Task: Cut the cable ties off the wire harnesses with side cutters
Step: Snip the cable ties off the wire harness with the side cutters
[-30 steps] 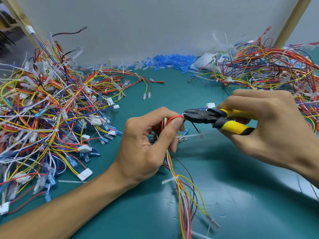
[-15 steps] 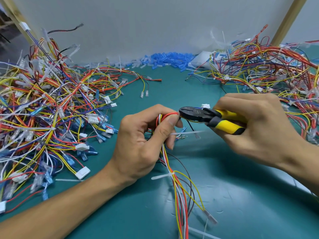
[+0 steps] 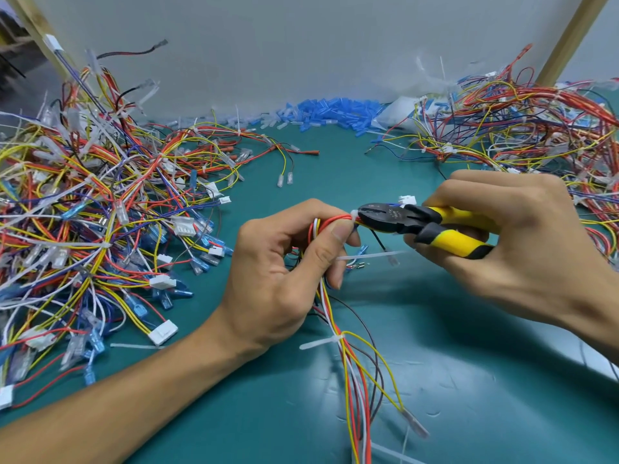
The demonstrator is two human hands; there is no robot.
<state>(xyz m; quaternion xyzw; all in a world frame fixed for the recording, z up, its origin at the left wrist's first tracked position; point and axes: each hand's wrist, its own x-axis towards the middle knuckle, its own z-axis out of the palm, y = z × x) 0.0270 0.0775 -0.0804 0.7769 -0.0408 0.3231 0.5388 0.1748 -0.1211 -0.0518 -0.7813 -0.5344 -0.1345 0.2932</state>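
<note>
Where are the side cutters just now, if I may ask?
Head view, right of centre: the right hand grips the side cutters, their tips at the white cable tie on the harness in the left hand.

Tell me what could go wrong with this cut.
1. The side cutters, held in the right hand, sit at the white cable tie right against the wire harness. The jaws could nick a red or yellow wire.
2. The left hand pinches the harness with its thumb tip close to the jaws. A slip could pinch it.
</note>
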